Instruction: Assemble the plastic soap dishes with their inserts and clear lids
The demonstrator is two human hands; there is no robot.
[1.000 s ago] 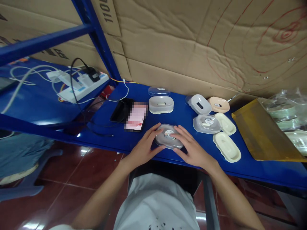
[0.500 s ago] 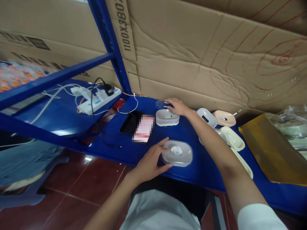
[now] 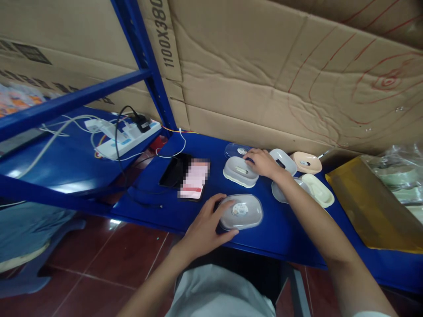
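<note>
Near the front edge of the blue shelf lies a grey soap dish with a clear lid and round label [image 3: 246,215]. My left hand [image 3: 206,229] is curved round its left end, with the thumb at the near side and fingers on the lid. Farther back, my right hand [image 3: 263,163] grips the right end of an uncovered grey soap dish [image 3: 238,168], which has a slot in its bottom and a cream edge beneath. Behind that dish lies a loose clear lid [image 3: 231,150] with a round label, close to the right fingertips.
Several other dish parts sit at the right, among them a peach dish [image 3: 307,164] and a cream one [image 3: 319,191]. A phone [image 3: 194,178] is at the left, near a power strip [image 3: 132,140] with cables. A yellow-brown carton [image 3: 370,207] stands at the right.
My right hand has moved right and nearer, and the uncovered grey dish has come with it. The loose lid has also shifted right. My left hand stays at the lidded dish.
</note>
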